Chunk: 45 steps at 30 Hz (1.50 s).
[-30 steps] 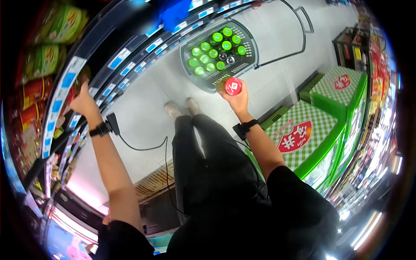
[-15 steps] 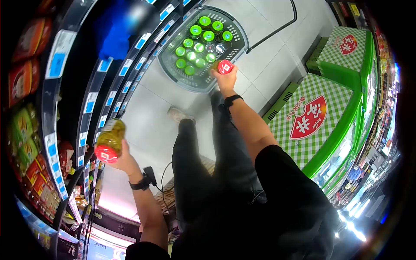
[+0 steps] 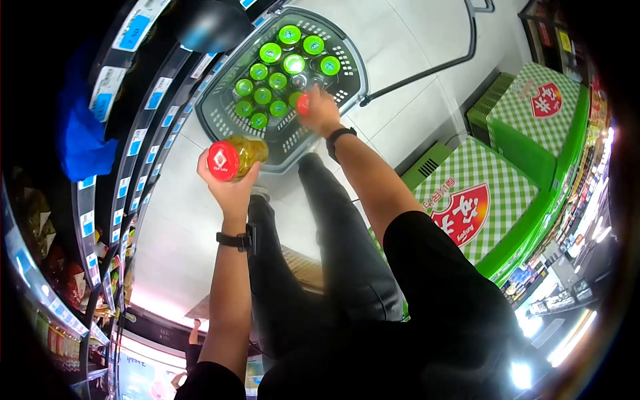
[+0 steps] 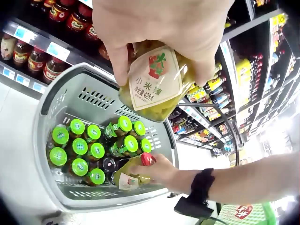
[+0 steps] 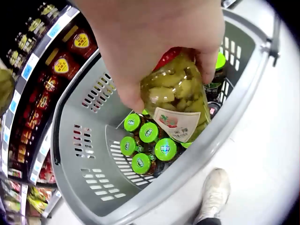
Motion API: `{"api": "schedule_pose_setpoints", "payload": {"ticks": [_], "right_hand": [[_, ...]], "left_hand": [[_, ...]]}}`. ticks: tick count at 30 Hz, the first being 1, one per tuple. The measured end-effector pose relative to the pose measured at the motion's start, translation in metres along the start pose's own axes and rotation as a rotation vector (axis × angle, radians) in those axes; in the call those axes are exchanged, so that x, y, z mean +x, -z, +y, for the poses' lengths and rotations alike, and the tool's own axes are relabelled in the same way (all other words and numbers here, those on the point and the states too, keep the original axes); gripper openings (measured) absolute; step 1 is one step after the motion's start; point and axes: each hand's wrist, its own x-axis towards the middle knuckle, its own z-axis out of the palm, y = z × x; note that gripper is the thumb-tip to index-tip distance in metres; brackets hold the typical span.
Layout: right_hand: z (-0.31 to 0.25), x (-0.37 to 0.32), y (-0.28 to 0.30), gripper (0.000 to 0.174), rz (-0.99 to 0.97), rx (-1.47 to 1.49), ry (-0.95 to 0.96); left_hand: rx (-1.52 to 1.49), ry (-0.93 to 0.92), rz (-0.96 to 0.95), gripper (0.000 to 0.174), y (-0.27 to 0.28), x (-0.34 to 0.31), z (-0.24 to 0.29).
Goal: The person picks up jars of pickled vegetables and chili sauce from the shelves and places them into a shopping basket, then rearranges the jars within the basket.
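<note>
My left hand [image 3: 229, 195] grips a glass jar of pickled peppers [image 3: 252, 155] with a red lid. It is held tilted above the near left rim of the grey shopping basket [image 4: 43, 136]. In the left wrist view its cream label faces the camera. My right hand [image 3: 323, 112] holds a second red-lidded jar of pickled peppers [image 5: 173, 91] by its lid end, low inside the basket's near right side. Several green-lidded jars [image 3: 270, 53] stand in the basket. Beside the right hand's jar are dark-lidded jars [image 4: 109, 164], partly covered by it.
The basket's long handle [image 3: 427, 72] reaches out over the floor to the right. Shelves with price tags [image 3: 137, 143] run along the left, with a blue cloth [image 3: 83, 137] near them. Green-checked freezers [image 3: 493, 177] stand at the right. A shoe [image 5: 215, 190] is close to the basket.
My left hand has come away from the shelf with a jar of pickled peppers and moved right to the basket. My right hand has brought its jar from beside the basket's rim down into it.
</note>
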Motion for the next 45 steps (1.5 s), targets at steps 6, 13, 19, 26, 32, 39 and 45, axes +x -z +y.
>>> {"api": "schedule_pose_setpoints", "payload": {"ticks": [6, 13, 19, 26, 32, 39, 45], "right_hand": [[-0.002, 0.039, 0.005, 0.072, -0.162, -0.173, -0.048], [0.035, 0.074, -0.041, 0.064, -0.009, -0.117, -0.491], [0.053, 0.092, -0.054, 0.062, 0.049, -0.262, -0.456], [0.051, 0.098, -0.055, 0.074, 0.030, -0.351, -0.498], [0.050, 0.095, -0.052, 0.089, -0.005, -0.325, -0.498], [0.047, 0.085, -0.048, 0.085, 0.112, -0.272, -0.428], [0.035, 0.058, -0.004, 0.062, 0.134, 0.183, -0.070]], "left_hand": [[0.179, -0.043, -0.019, 0.095, -0.051, 0.035, -0.026], [0.218, -0.003, -0.023, 0.096, -0.068, 0.045, -0.061], [0.245, 0.038, 0.008, 0.096, -0.079, 0.042, -0.069], [0.245, 0.168, -0.078, 0.093, -0.107, 0.054, -0.088], [0.298, 0.029, -0.168, 0.091, -0.134, 0.072, -0.123], [0.379, -0.077, -0.229, 0.092, -0.144, 0.080, -0.145], [0.389, -0.304, -0.365, 0.091, -0.155, 0.098, -0.173]]}}
